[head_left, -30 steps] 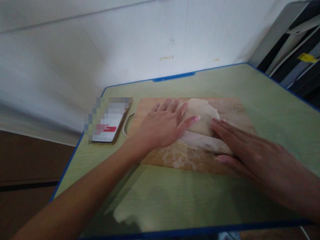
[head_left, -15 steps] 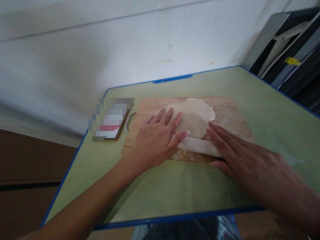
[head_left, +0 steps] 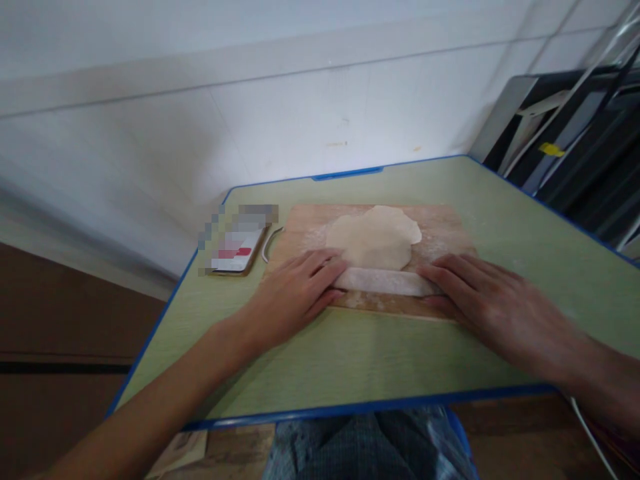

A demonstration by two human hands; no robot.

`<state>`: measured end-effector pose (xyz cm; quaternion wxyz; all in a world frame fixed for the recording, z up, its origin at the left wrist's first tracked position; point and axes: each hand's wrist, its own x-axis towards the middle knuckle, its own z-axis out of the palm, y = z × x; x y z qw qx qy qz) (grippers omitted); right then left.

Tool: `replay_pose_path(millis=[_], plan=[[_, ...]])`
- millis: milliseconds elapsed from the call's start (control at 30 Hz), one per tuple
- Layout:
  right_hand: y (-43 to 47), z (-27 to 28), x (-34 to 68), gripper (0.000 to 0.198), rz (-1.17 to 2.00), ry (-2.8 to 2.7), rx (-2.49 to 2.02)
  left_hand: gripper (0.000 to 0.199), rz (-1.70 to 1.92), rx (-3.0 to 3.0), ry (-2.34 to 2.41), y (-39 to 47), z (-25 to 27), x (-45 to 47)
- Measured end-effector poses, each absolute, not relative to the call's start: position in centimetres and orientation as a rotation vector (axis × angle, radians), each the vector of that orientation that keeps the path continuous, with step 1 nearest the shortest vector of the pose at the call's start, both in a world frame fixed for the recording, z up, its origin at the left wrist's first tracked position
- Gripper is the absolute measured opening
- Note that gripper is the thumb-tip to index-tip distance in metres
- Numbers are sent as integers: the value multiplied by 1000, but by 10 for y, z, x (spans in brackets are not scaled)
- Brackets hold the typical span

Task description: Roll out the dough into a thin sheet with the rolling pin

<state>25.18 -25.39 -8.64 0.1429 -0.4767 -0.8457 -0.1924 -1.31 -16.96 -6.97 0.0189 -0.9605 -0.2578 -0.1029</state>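
A flat, uneven sheet of dough [head_left: 373, 237] lies on a floured wooden board [head_left: 305, 223]. Along the dough's near edge rests a flour-covered rolling pin [head_left: 383, 281], crosswise on the board. My left hand [head_left: 297, 287] grips the pin's left end, fingers and thumb closed round it. At the other end, my right hand [head_left: 483, 300] has its fingers curled over the pin, with the thumb below. Both ends of the pin are hidden by the hands.
The green table [head_left: 350, 360] has a blue rim. Left of the board lies a phone [head_left: 240, 250], partly blurred out, beside the board's metal handle [head_left: 269, 245]. A white wall [head_left: 300, 120] stands behind, and dark panels [head_left: 565, 140] lean at the right.
My left hand has drawn back from the dough, and its spread fingers have closed round the pin's left end. My right hand's fingers have curled over the pin. The view has tilted up slightly.
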Motion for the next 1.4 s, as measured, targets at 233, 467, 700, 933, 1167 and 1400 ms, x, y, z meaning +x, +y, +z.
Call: replay_pose_path(millis=[233, 467, 700, 933, 1167, 1400], plan=[[-218, -69, 268, 34, -425, -2510, -1419, 28, -129, -2749, -863, -154, -59, -1], [-196, -78, 271, 46, -392, -2423, -1433, 49, 20, -2728, -961, -143, -58, 8], [-188, -75, 269, 57, -245, -2380, -1505, 51, 41, -2802, -995, -128, -55, 11], [-178, -77, 274, 61, -151, -2351, -1461, 56, -201, -2744, -914, -113, -61, 11], [-197, -79, 268, 61, -186, -2347, -1574, 67, -151, -2944, -1018, -136, -61, 4], [-226, -89, 269, 58, -254, -2368, -1467, 80, -188, -2951, -885, -165, -61, -6]])
